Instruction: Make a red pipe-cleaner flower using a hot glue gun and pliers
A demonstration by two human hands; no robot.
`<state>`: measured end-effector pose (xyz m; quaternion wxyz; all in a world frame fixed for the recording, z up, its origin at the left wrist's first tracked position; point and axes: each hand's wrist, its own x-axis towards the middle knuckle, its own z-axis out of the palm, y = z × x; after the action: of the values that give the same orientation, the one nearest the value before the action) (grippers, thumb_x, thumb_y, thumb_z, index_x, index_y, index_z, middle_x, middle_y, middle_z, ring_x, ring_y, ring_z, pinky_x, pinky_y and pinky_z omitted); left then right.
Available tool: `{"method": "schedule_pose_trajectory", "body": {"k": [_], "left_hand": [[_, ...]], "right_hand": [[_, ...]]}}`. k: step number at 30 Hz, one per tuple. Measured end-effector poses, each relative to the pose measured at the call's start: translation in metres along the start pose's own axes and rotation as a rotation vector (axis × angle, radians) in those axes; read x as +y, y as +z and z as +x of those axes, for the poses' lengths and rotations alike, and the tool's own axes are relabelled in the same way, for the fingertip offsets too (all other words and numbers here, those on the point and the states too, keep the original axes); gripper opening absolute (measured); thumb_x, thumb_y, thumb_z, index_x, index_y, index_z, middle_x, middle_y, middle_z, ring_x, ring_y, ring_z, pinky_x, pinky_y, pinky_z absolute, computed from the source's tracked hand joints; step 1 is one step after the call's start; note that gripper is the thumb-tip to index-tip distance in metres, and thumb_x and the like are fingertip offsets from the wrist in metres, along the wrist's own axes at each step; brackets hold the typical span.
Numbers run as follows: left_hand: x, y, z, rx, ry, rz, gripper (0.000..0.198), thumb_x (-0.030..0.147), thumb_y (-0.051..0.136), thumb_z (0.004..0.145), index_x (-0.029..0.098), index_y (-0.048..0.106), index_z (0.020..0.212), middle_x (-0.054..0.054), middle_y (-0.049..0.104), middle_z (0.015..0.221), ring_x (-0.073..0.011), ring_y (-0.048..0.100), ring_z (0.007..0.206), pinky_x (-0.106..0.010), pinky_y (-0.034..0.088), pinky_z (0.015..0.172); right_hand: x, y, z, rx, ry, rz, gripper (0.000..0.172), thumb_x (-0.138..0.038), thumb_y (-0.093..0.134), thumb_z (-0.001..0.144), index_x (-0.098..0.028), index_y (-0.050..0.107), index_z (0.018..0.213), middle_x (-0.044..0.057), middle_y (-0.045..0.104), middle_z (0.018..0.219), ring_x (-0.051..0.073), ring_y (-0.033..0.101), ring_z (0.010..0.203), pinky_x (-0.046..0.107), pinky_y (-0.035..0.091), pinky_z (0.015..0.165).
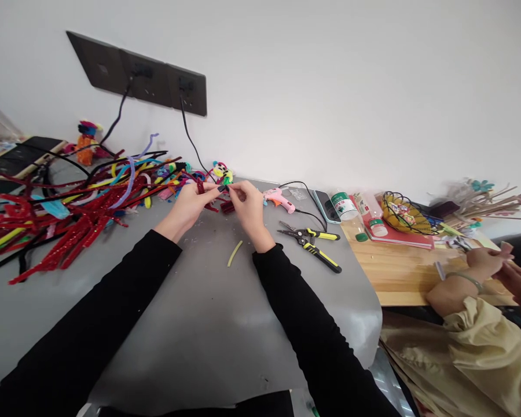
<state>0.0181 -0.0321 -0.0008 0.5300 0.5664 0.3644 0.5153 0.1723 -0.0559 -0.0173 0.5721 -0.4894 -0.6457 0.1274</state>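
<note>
My left hand (190, 206) and my right hand (248, 207) meet over the grey table (208, 324), both in black sleeves. Their fingertips pinch a small red glittery pipe-cleaner piece (220, 197) between them; a coiled red bit hangs just below the fingers. A short yellow-green pipe-cleaner scrap (234, 253) lies on the table just in front of my hands.
A heap of red and coloured pipe cleaners (73, 214) covers the table's left. A pink glue gun (278, 199), yellow-handled pliers (312, 243), a phone and bottles (345, 208) lie to the right. Another person's hands (499, 269) work at a wooden board (399, 278).
</note>
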Motion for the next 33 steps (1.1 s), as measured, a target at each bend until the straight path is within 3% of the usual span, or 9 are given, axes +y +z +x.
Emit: {"method": "schedule_pose_trajectory", "body": {"k": [6, 18, 26, 33], "left_hand": [[0.001, 0.002, 0.000, 0.018, -0.043, -0.065, 0.035, 0.043, 0.091, 0.054, 0.016, 0.069, 0.060, -0.001, 0.058, 0.066, -0.0137, 0.049, 0.064, -0.027, 0.039, 0.061], [-0.004, 0.003, 0.001, 0.042, -0.039, -0.044, 0.027, 0.035, 0.080, 0.058, 0.017, 0.059, 0.057, 0.001, 0.052, 0.061, -0.0116, 0.045, 0.060, -0.026, 0.035, 0.058], [-0.013, 0.000, 0.004, 0.085, 0.034, -0.006, 0.017, 0.030, 0.077, 0.062, 0.017, 0.065, 0.059, 0.000, 0.058, 0.064, -0.0131, 0.050, 0.064, -0.027, 0.041, 0.062], [-0.001, 0.002, 0.000, 0.010, 0.056, 0.036, 0.024, 0.039, 0.081, 0.069, 0.016, 0.076, 0.072, -0.004, 0.069, 0.075, -0.0174, 0.059, 0.073, -0.029, 0.048, 0.070]], "right_hand": [[0.003, 0.001, 0.000, -0.025, -0.008, 0.024, 0.016, -0.027, 0.059, 0.095, -0.020, 0.071, 0.087, 0.001, 0.067, 0.081, 0.013, 0.060, 0.070, 0.026, 0.051, 0.068], [0.002, 0.005, -0.002, -0.038, 0.061, 0.117, 0.014, -0.026, 0.060, 0.092, -0.019, 0.071, 0.087, 0.001, 0.069, 0.082, 0.013, 0.064, 0.071, 0.024, 0.053, 0.069], [0.001, 0.007, -0.002, -0.043, 0.097, 0.114, 0.015, -0.028, 0.061, 0.092, -0.020, 0.071, 0.087, 0.002, 0.071, 0.084, 0.014, 0.065, 0.073, 0.026, 0.055, 0.071], [-0.002, 0.000, 0.001, -0.006, 0.073, 0.134, 0.013, -0.027, 0.061, 0.093, -0.020, 0.070, 0.088, 0.002, 0.070, 0.085, 0.014, 0.067, 0.076, 0.025, 0.056, 0.073]]}}
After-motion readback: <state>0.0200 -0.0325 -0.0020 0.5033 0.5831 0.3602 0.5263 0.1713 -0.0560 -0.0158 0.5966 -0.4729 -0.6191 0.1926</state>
